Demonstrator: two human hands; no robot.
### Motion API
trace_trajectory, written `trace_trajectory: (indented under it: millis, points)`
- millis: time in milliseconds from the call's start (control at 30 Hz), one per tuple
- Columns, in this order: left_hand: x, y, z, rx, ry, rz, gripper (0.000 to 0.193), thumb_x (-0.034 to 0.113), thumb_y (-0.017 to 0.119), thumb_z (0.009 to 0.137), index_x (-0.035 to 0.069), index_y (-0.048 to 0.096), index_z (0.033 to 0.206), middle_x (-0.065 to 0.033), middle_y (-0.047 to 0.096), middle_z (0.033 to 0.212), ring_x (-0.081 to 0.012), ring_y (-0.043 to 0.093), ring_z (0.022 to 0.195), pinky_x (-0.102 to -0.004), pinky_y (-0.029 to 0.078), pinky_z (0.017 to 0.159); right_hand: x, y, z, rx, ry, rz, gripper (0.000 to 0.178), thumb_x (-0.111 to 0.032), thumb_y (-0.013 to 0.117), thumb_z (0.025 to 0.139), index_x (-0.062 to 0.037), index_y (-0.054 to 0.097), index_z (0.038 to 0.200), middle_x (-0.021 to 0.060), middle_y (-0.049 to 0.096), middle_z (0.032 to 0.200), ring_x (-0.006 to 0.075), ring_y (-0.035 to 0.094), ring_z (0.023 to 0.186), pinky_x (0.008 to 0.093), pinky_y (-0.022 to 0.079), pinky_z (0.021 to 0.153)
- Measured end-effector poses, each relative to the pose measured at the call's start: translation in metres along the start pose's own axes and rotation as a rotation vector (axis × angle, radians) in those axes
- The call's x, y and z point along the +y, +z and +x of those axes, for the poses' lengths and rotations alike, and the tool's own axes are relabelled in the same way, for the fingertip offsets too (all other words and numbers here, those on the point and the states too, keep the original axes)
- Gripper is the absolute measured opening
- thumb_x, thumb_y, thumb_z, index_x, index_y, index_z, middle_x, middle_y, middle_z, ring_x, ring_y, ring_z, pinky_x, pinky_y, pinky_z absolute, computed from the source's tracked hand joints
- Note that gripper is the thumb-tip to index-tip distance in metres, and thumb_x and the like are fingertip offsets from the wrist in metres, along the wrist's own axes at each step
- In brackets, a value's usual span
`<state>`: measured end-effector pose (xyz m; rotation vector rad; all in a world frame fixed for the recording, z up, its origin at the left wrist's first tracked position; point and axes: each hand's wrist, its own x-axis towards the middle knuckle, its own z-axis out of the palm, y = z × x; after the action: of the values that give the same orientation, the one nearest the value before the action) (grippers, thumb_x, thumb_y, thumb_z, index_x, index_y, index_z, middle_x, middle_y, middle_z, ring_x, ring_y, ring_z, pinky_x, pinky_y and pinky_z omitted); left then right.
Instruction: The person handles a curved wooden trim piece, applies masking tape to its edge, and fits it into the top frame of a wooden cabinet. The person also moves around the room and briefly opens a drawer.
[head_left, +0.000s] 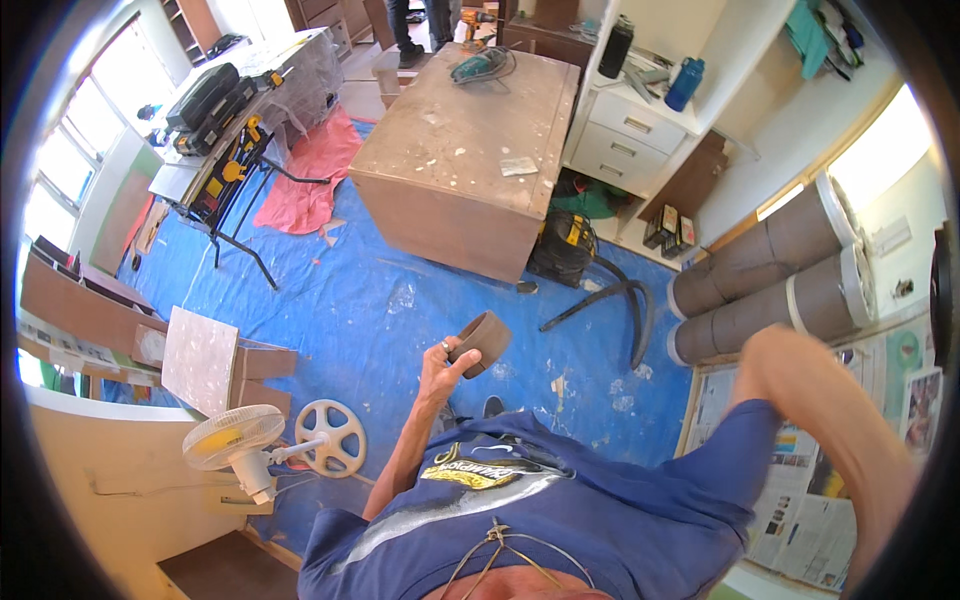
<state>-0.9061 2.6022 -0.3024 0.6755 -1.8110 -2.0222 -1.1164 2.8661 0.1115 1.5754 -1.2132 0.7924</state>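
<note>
My left hand (438, 378) is closed round a brown, ring-shaped roll of wide strip (490, 338), held in front of my body above the blue floor sheet (420, 300). The thumb presses on the roll's near side, and its hollow middle shows. Whether it is sandpaper or some other band, I cannot tell. My right arm (800, 390) is bent and lifted out to the right, beside a wall covered with newspaper (800, 500). The right hand itself does not show; the dark rim of the picture cuts the forearm off.
A large wooden box bench (430, 135) stands ahead, with a teal power tool (480, 66) on it. Right of it are a shop vacuum (565, 248) with a black hose (630, 300) and two big brown rolls (765, 300). A white fan (235, 440) stands at left. A person's legs (420, 25) show far off.
</note>
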Motion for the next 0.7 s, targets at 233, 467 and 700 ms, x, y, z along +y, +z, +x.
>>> trace_trajectory:
  millis: [233,467,700]
  points:
    - [0.000,-0.047,0.070,-0.016,-0.066,-0.236,0.020,0.022,0.076,0.089,0.004,0.068,0.087,0.0014,0.063,0.073,-0.0065,0.054,0.064,-0.0254,0.042,0.059,-0.042,0.308,-0.166,-0.769,0.426,0.704,0.064,-0.034,0.081,0.080,-0.0111,0.062,0.136,0.0143,0.060,0.138,0.0344,0.056,0.122,0.0459,0.040,0.106]
    - [0.019,-0.123,0.154,-0.174,-0.180,-0.397,0.013,0.015,0.071,0.092,0.003,0.069,0.096,-0.0021,0.070,0.086,-0.0087,0.061,0.075,-0.0271,0.049,0.070,-0.072,0.420,-0.228,-0.891,0.589,0.798,0.065,-0.050,0.075,0.085,-0.0118,0.062,0.136,0.0122,0.064,0.129,0.0324,0.057,0.120,0.0466,0.043,0.105]
    - [0.017,-0.145,0.232,-0.315,-0.264,-0.355,0.009,0.014,0.070,0.091,0.006,0.067,0.094,-0.0007,0.068,0.085,-0.0089,0.061,0.076,-0.0267,0.047,0.071,-0.030,0.455,-0.218,-0.921,0.656,0.724,0.070,-0.051,0.077,0.082,-0.0063,0.058,0.132,0.0142,0.063,0.121,0.0344,0.058,0.115,0.0451,0.045,0.098]
